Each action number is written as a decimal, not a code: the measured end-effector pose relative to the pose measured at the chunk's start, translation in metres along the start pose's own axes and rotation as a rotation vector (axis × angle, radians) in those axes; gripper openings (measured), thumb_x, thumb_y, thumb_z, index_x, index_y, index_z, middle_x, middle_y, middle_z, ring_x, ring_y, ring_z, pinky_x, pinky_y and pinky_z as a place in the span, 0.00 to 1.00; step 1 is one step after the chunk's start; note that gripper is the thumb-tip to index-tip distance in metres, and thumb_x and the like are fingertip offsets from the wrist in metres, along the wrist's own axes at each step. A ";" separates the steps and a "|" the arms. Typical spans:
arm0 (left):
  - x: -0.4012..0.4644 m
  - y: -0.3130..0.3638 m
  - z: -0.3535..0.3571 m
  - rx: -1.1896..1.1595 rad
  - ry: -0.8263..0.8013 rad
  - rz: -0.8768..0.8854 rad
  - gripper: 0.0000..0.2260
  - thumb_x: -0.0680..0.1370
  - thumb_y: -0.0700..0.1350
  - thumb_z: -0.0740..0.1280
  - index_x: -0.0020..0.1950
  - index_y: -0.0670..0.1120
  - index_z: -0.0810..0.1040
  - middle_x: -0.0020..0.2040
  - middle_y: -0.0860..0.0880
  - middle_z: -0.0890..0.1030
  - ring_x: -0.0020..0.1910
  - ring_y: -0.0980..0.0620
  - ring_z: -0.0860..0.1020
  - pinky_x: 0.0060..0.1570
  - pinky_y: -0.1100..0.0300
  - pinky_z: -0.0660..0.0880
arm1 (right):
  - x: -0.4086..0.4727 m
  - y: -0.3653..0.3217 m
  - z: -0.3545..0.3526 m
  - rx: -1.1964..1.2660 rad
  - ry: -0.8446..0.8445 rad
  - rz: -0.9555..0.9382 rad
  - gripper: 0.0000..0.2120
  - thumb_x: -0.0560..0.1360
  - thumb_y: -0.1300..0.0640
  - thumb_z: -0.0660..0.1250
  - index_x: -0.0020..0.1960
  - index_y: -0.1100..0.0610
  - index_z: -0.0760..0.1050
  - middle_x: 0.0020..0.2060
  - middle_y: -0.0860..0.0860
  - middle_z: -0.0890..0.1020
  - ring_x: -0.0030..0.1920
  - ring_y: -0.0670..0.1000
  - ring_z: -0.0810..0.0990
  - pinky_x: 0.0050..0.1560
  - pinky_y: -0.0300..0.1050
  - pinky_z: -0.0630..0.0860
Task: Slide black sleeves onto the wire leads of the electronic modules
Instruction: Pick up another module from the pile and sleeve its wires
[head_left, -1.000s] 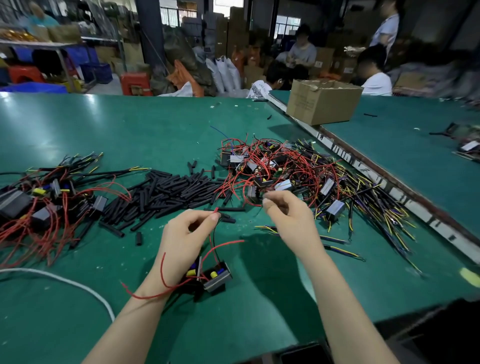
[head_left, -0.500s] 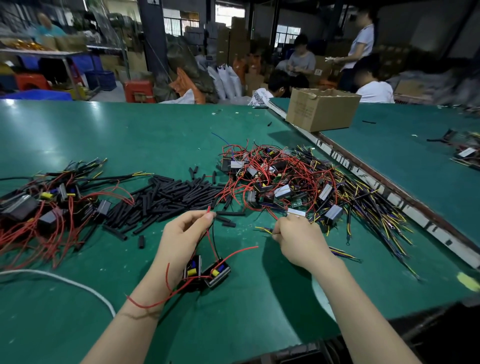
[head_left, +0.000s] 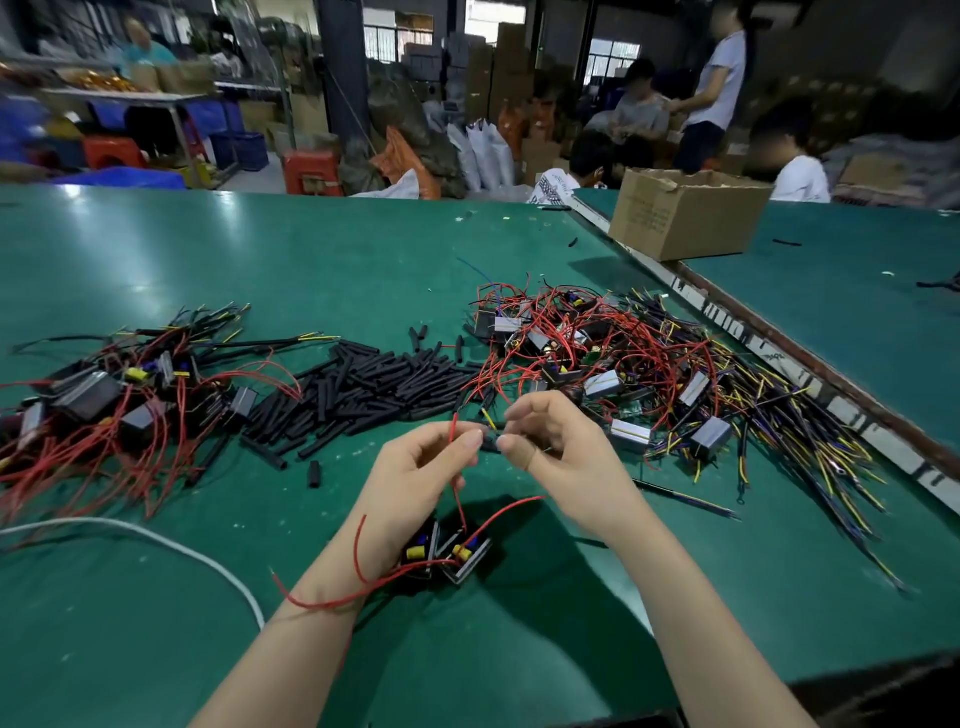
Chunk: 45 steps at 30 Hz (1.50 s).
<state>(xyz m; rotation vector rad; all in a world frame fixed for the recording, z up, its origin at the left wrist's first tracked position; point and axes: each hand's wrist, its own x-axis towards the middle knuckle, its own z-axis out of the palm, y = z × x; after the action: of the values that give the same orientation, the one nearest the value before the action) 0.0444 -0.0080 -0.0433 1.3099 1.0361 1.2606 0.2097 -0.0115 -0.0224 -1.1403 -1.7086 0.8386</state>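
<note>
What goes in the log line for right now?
left hand: pinches thin red wire lead | right hand: pinches short black tube sleeve | sleeving: unfinished

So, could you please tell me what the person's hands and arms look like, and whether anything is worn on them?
Both are bare: the left hand and right hand have no gloves, rings or watch showing, and both forearms are uncovered down to the frame edge, with no sleeves in view. Fingernails look short and unpainted.

Left hand pinches red lead; right hand pinches black sleeve.
</note>
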 end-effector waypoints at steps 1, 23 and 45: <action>0.000 0.000 0.000 0.006 0.012 0.016 0.04 0.76 0.41 0.67 0.44 0.46 0.81 0.30 0.57 0.79 0.28 0.63 0.73 0.29 0.73 0.67 | 0.000 0.002 0.003 0.025 -0.009 -0.003 0.11 0.75 0.61 0.70 0.49 0.46 0.72 0.42 0.46 0.80 0.44 0.43 0.78 0.48 0.36 0.73; 0.001 -0.001 -0.003 0.126 0.100 0.075 0.08 0.75 0.42 0.70 0.36 0.49 0.80 0.29 0.54 0.76 0.31 0.58 0.71 0.33 0.67 0.68 | -0.001 0.019 0.019 -0.311 -0.056 -0.125 0.09 0.79 0.57 0.65 0.57 0.53 0.78 0.35 0.42 0.79 0.37 0.43 0.77 0.41 0.34 0.72; 0.005 -0.010 -0.010 0.635 0.215 0.409 0.10 0.77 0.46 0.66 0.51 0.42 0.83 0.50 0.49 0.75 0.49 0.55 0.75 0.53 0.69 0.69 | 0.030 0.009 0.014 0.062 -0.050 -0.010 0.09 0.76 0.58 0.69 0.45 0.43 0.81 0.34 0.43 0.83 0.38 0.42 0.78 0.45 0.39 0.76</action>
<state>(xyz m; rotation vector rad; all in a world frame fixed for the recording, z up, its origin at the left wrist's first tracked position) 0.0359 -0.0007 -0.0528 1.9756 1.4446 1.4563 0.1940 0.0191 -0.0266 -1.0762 -1.7159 0.9141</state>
